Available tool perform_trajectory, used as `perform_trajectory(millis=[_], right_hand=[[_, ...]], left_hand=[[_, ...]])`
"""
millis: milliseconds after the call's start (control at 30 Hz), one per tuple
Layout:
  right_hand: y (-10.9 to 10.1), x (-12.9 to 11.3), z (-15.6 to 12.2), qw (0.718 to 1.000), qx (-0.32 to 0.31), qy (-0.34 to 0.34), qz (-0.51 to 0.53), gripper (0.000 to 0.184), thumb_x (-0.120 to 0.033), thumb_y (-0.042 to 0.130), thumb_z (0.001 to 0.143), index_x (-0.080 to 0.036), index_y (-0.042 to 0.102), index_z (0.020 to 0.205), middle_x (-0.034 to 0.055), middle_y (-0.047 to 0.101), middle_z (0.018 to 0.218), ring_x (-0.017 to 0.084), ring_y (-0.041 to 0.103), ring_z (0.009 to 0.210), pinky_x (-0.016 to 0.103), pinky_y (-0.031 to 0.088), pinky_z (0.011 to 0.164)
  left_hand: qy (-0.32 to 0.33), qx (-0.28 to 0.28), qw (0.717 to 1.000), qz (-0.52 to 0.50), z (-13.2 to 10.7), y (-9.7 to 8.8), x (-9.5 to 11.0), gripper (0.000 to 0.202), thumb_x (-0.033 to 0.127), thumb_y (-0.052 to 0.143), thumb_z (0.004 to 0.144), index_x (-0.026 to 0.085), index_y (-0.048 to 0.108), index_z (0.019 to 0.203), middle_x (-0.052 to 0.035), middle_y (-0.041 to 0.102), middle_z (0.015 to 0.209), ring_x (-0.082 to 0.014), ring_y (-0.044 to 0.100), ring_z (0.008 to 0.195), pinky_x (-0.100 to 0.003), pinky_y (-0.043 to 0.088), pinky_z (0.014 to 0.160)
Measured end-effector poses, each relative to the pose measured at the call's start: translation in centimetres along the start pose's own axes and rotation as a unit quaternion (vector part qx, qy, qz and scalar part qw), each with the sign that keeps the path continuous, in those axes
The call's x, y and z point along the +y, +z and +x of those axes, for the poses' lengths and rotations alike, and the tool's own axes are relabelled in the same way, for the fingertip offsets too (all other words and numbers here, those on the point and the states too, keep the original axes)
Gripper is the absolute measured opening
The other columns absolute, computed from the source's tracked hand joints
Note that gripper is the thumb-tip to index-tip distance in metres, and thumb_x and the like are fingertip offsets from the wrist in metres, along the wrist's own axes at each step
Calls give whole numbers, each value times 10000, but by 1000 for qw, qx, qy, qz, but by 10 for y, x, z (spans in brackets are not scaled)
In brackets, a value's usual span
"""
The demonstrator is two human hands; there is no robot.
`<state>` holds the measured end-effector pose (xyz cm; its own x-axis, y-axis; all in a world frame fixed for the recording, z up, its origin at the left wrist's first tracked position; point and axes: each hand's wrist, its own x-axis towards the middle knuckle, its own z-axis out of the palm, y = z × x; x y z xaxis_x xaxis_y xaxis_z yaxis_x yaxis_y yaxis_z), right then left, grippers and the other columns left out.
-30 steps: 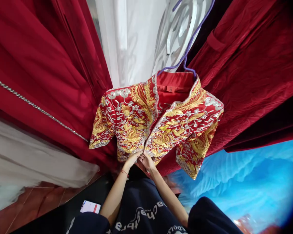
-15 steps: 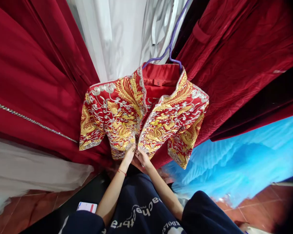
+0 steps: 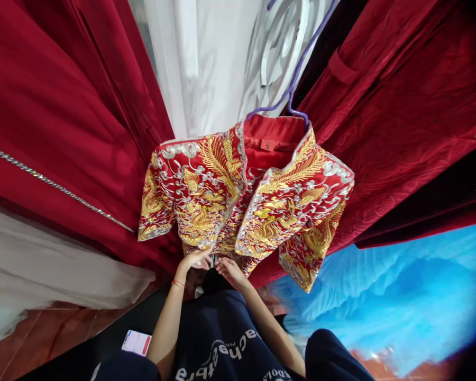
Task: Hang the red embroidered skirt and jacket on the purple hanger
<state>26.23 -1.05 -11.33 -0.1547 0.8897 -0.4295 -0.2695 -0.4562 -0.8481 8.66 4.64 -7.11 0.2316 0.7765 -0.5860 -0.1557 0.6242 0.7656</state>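
A red short-sleeved jacket (image 3: 206, 185) with dense gold and silver embroidery hangs in front of me on a purple hanger (image 3: 292, 84). Its stand collar is open, and an S label (image 3: 268, 144) shows inside. The two front edges lie apart, with embroidered cloth visible between them. My left hand (image 3: 195, 261) is at the lower edge of the left front, fingers stretched toward the middle. Opposite it, my right hand (image 3: 230, 271) has loosely bent fingers below the right front. A small grey thing (image 3: 213, 260) lies between the fingertips, too small to name.
Red drapes (image 3: 63, 106) hang at the left, with a glittering chain-like strip (image 3: 59, 186). At the right are dark red garments (image 3: 412, 106) and blue tulle (image 3: 400, 296). White metal scrollwork (image 3: 273, 47) stands behind. A phone-like card (image 3: 136, 342) lies on a black surface at lower left.
Both hands have let go of the jacket's front edges, which were pinched together and now spread apart. My left hand has shifted left and down. The view has shifted a little.
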Motion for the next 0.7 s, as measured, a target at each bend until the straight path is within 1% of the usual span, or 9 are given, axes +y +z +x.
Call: perform_trajectory(millis=[100, 167, 233, 300, 367, 433, 500, 567, 700], right_hand=[[19, -51, -10, 993, 26, -91, -72, 264, -437, 735, 749, -186, 654, 763, 2, 625, 718, 150, 552, 689, 275, 445, 675], [29, -97, -25, 975, 65, -179, -117, 172, -370, 691, 814, -203, 676, 850, 27, 652, 872, 175, 569, 850, 298, 454, 797], [39, -147, -43, 858, 182, -397, -269, 103, -297, 605, 885, -207, 653, 895, 45, 637, 894, 190, 575, 870, 349, 466, 837], [47, -190, -57, 700, 303, -546, -347, 81, -231, 593, 889, -211, 622, 962, 58, 607, 936, 205, 571, 928, 391, 473, 872], [54, -223, -63, 568, 411, -597, -390, 279, -256, 646, 857, -202, 573, 1121, 104, 562, 1082, 247, 537, 1062, 456, 464, 931], [56, -242, -58, 495, 478, -585, -428, 509, -333, 661, 842, -176, 474, 1288, 172, 470, 1251, 305, 457, 1202, 537, 427, 988], [54, -249, -48, 467, 506, -554, -468, 649, -380, 621, 850, -150, 359, 1397, 223, 360, 1363, 354, 358, 1300, 598, 380, 1019], [46, -247, -39, 454, 515, -528, -500, 693, -344, 569, 857, -145, 273, 1451, 241, 288, 1415, 379, 280, 1353, 625, 348, 1027], [26, -246, -44, 442, 536, -517, -501, 735, -226, 529, 811, -179, 234, 1482, 214, 305, 1396, 372, 299, 1336, 620, 328, 1021]], left_hand=[[36, 20, 994, 102, -44, -12, 37, 186, 148, 829, 623, 187, 647, 627, -12, 646, 614, -269, 692, 901, -375, 506, 911], [115, 22, 981, 156, -79, -2, 70, 140, 251, 798, 716, 225, 709, 821, -26, 729, 878, -236, 660, 1044, -349, 453, 1012], [350, 51, 890, 288, -108, 23, 102, 241, 321, 667, 862, 250, 673, 1093, -57, 705, 1115, -214, 644, 1093, -360, 466, 1008], [545, 186, 760, 301, -125, 57, 128, 334, 311, 650, 881, 225, 602, 1200, -102, 652, 1207, -217, 623, 1135, -374, 480, 1005], [641, 305, 641, 291, -124, 92, 145, 461, 332, 718, 830, 208, 555, 1243, -139, 604, 1265, -254, 591, 1194, -434, 447, 1057], [667, 375, 575, 291, -110, 120, 153, 643, 387, 774, 772, 194, 487, 1313, -190, 512, 1376, -317, 496, 1315, -517, 363, 1124], [654, 404, 564, 301, -90, 137, 156, 811, 428, 775, 758, 168, 367, 1409, -250, 345, 1506, -379, 319, 1443, -590, 259, 1165], [629, 413, 580, 312, -74, 142, 157, 899, 416, 747, 777, 145, 245, 1471, -285, 193, 1573, -408, 167, 1500, -631, 186, 1173], [611, 426, 588, 314, -70, 118, 159, 921, 266, 691, 770, 149, 170, 1521, -264, 181, 1586, -394, 171, 1502, -605, 161, 1186]])
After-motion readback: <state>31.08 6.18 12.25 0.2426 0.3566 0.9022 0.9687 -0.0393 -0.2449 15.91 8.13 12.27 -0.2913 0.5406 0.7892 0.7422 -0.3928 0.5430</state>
